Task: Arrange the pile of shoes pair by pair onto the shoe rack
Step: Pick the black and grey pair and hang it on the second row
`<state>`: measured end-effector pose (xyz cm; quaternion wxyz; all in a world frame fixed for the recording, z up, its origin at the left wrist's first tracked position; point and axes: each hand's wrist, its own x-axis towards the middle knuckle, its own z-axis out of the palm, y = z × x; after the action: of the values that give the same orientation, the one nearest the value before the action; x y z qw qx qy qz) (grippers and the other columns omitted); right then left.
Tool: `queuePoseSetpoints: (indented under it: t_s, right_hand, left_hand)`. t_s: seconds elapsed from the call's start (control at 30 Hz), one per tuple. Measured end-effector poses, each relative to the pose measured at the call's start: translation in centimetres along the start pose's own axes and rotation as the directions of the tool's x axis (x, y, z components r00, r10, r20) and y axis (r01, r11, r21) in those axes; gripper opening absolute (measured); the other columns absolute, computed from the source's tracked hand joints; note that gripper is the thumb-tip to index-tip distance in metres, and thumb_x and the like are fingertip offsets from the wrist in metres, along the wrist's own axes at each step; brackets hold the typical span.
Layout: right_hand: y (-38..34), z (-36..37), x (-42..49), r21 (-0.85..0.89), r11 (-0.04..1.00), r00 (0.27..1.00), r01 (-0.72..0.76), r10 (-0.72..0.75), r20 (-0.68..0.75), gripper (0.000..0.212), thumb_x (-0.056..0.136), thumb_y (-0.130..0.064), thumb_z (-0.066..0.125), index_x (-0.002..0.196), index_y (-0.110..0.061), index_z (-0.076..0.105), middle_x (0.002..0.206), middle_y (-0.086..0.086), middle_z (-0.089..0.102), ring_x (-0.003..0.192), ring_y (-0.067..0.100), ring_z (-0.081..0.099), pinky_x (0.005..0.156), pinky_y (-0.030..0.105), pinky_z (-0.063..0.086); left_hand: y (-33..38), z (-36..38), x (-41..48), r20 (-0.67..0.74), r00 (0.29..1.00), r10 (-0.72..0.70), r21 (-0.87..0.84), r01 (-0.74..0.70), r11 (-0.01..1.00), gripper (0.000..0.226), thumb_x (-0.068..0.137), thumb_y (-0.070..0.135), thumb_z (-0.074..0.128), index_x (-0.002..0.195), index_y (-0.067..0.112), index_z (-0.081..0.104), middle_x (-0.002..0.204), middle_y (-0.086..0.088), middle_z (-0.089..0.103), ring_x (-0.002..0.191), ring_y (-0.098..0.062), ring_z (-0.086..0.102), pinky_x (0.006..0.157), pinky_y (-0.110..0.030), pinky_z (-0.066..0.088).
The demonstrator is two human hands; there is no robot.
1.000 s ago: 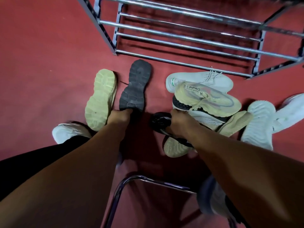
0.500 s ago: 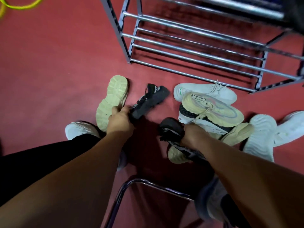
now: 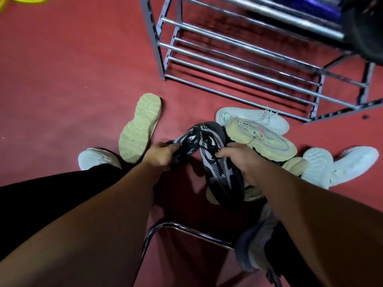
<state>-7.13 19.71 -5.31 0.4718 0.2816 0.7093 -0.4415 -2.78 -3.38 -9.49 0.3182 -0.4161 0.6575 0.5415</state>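
Observation:
I hold two black-and-grey patterned sneakers side by side just above the red floor. My left hand grips the left black sneaker at its rear. My right hand grips the right black sneaker along its side, upper facing me. Behind them lies the pile: a yellow knit sneaker on top of a white sneaker, and two more white shoes at the right. A cream sole-up shoe lies to the left. The metal shoe rack stands beyond, its lower bars bare.
My own white shoe is on the floor at the left, below my black trouser leg. A chrome chair frame curves under my arms. A dark object sits at the rack's upper right corner. Yellow cable lies far left.
Both hands lifted the black sneakers off the floor and brought them together, uppers now facing me. The left one was sole-up on the floor a second ago. The view tilted toward the rack.

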Motion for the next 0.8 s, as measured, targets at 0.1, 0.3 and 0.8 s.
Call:
queuePoseSetpoints:
  t_s: [0.1,0.3,0.8]
  right_hand:
    - [-2.1,1.3,-0.3,0.220,0.975,0.995,-0.033,0.011,0.101,0.034,0.089,-0.024,0.074,0.120,-0.011,0.070,0.118,0.009,0.076,0.113,0.029,0.070,0.104,0.051,0.051]
    - [-4.2,5.6,1.1,0.657,0.753,0.995,-0.033,-0.037,0.092,0.038,0.096,-0.004,0.064,0.134,-0.003,0.064,0.123,0.014,0.074,0.113,0.027,0.071,0.104,0.041,0.054]
    - [-3.9,0.3,3.0,0.616,0.780,0.993,0.108,-0.050,-0.110,0.029,0.086,-0.039,0.076,0.100,-0.013,0.072,0.083,0.008,0.075,0.073,0.024,0.070,0.076,0.036,0.059]
  left_hand:
    - [1.1,-0.1,-0.7,0.221,0.969,-0.114,-0.264,0.172,0.949,0.055,0.092,0.067,0.057,0.111,0.017,0.066,0.110,-0.008,0.070,0.092,-0.024,0.070,0.091,-0.045,0.057]
    - [0.4,-1.7,-1.2,0.377,0.926,-0.028,-0.532,0.241,0.812,0.031,0.094,0.039,0.067,0.117,0.019,0.073,0.124,-0.010,0.072,0.105,-0.029,0.071,0.088,-0.043,0.056]
    - [2.3,-2.5,1.8,0.319,0.948,-0.020,-0.450,0.169,0.877,0.011,0.093,0.010,0.062,0.098,0.016,0.070,0.089,-0.008,0.070,0.068,-0.018,0.066,0.057,-0.026,0.051]
